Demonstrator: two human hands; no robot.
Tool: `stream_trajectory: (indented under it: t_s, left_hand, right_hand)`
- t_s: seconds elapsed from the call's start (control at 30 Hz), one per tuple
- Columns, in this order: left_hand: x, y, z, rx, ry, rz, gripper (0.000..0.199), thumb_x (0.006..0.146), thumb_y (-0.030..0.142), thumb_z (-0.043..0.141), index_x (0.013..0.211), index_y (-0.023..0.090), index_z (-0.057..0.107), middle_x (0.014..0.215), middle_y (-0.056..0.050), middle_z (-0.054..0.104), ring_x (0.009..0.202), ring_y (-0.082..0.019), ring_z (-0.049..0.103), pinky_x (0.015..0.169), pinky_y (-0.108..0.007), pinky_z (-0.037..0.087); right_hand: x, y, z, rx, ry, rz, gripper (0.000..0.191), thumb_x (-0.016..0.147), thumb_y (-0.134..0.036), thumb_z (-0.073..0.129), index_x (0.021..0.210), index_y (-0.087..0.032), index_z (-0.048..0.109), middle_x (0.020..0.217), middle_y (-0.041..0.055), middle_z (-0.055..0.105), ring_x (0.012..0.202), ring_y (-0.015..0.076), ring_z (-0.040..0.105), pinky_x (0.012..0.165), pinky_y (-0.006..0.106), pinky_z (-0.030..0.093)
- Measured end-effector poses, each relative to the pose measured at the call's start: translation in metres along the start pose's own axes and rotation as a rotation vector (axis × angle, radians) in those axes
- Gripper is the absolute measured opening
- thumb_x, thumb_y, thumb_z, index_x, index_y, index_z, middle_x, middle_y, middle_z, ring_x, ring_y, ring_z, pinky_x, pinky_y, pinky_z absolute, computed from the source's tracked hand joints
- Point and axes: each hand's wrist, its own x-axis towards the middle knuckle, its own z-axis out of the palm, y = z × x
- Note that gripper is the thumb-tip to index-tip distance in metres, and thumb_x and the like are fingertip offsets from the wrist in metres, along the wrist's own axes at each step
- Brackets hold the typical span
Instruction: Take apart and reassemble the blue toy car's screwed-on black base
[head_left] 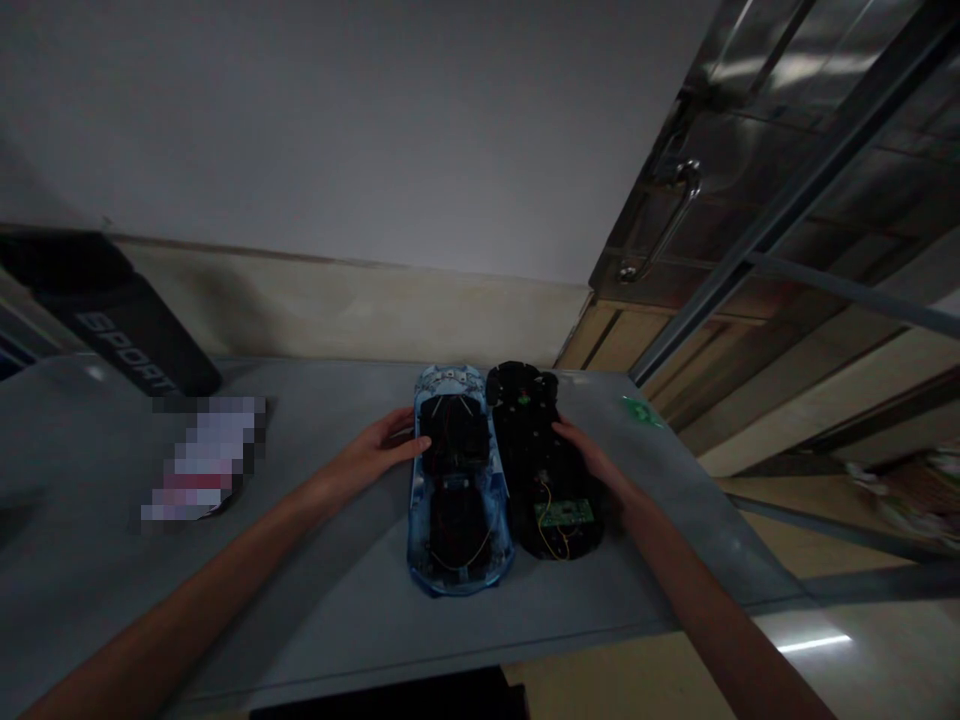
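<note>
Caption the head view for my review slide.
Left hand on a blue toy car body, right hand on the black chassis beside it, on a gray table.

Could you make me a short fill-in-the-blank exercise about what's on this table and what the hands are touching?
1. The left hand touches the toy car shell, coloured ____.
2. The right hand touches the black base, whose circuit board is ____.
3. The dark bottle bears the word ____.
4. In the picture, the base lies to the shell's ____.

Missing words: blue; green; SPORT; right.
</note>
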Motion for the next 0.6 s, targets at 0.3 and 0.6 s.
stream_trajectory:
  t_s: [0.3,0.6]
  left_hand:
    - [0.0024,-0.0037,-0.0011,-0.021,0.006,0.003,0.076,0.08,0.057,0.086,0.146,0.025,0.066,0.165,-0.009,0.062,0.158,-0.038,0.05,0.13,-0.046,0.044]
    - [0.0001,0.0002,0.0013,-0.028,0.026,0.004,0.074,0.08,0.056,0.086,0.145,0.026,0.067,0.162,-0.008,0.065,0.156,-0.037,0.054,0.13,-0.047,0.045]
  right_hand:
    - [-0.0009,0.0041,-0.0036,-0.001,-0.026,0.008,0.045,0.091,-0.042,0.077,0.135,-0.03,0.074,0.12,0.0044,0.086,0.104,0.0291,0.082,0.087,0.041,0.068]
    - [0.0001,0.0041,-0.0042,-0.031,-0.052,-0.015,0.052,0.088,-0.045,0.079,0.137,-0.03,0.072,0.12,0.0054,0.085,0.098,0.0293,0.082,0.08,0.04,0.067]
